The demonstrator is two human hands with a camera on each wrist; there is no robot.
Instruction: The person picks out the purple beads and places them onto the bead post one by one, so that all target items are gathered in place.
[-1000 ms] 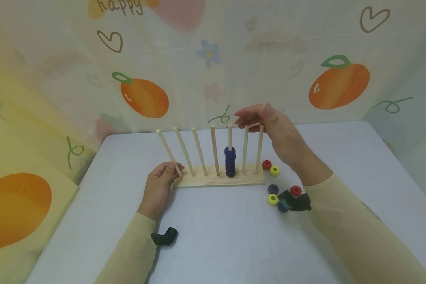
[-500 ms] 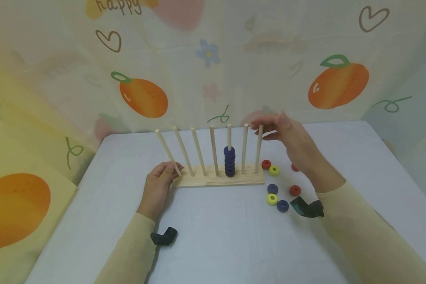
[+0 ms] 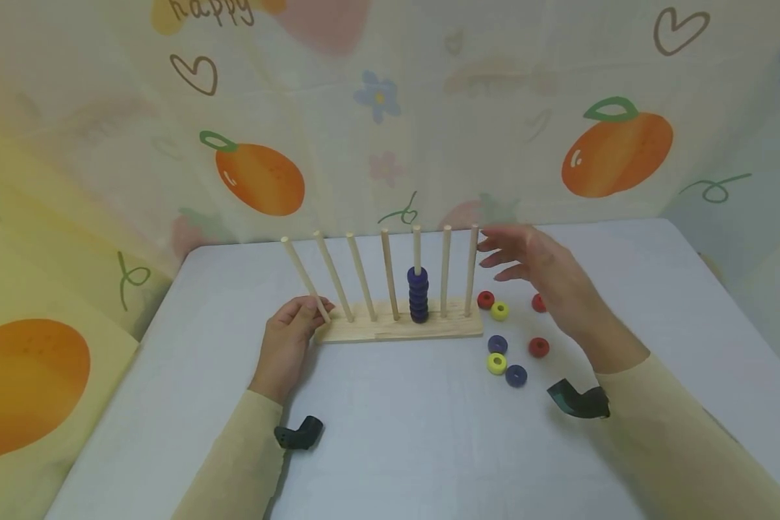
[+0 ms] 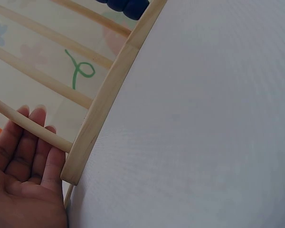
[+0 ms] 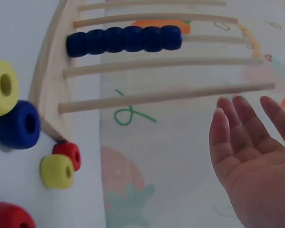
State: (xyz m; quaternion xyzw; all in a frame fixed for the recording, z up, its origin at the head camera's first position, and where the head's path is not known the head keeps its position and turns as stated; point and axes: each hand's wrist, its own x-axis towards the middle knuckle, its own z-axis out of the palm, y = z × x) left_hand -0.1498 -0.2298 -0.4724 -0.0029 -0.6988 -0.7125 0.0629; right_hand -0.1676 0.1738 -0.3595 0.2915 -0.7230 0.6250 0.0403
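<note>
A wooden rack (image 3: 364,331) with several upright pegs stands on the table. Dark blue beads (image 3: 419,296) are stacked on the third peg from the right; the other pegs carry none. My left hand (image 3: 288,339) holds the leftmost peg (image 4: 40,130) low down, with the thumb in front and fingers behind it. Just right of the rightmost peg (image 5: 166,99), my right hand (image 3: 549,271) is raised, its fingers spread and nothing in them. Loose beads lie below it: a red bead (image 3: 485,300), a yellow bead (image 3: 500,311) and a blue bead (image 5: 18,124) among them.
Nearer the front are another yellow bead (image 3: 497,363), a blue bead (image 3: 516,375) and a red bead (image 3: 539,347). One more red bead (image 3: 539,302) is partly behind the right hand. A white cloth (image 3: 390,433) covers the table; a printed curtain (image 3: 338,130) hangs behind.
My right hand has moved right and down, from above the right-hand pegs to beside the rack, and its fingers have spread. The left hand stays at the leftmost peg.
</note>
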